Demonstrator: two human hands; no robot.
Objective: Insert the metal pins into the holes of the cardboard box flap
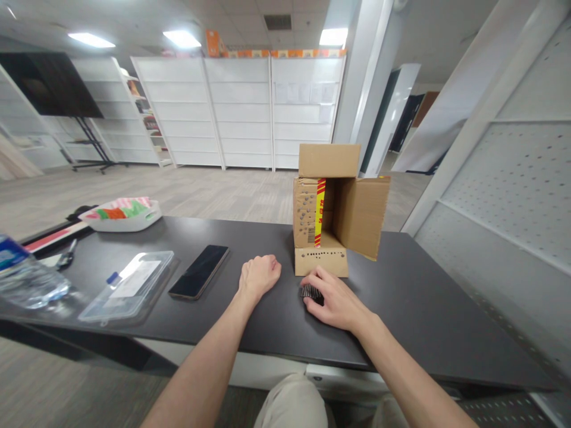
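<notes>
On the dark table, my right hand point(332, 297) curls its thumb and fingers around a small dark ribbed thing point(311, 291); its exact kind cannot be made out. Just beyond it stands an open cardboard box point(306, 214) on its side, its mouth towards me. The box's lower flap point(320, 261) reaches down to the table near my right fingertips and carries a row of small dark dots. Grey round spots dot the left flap, beside red-and-yellow tape point(320, 211). To the left, my left hand point(260, 276) rests as a loose fist, with nothing visible in it.
Left of my hands lie a phone point(200, 272) and a clear plastic case point(129, 285). Farther left are a water bottle point(27, 276) and a white basket point(125, 224) of colourful items. A perforated white panel point(513, 172) rises along the right side.
</notes>
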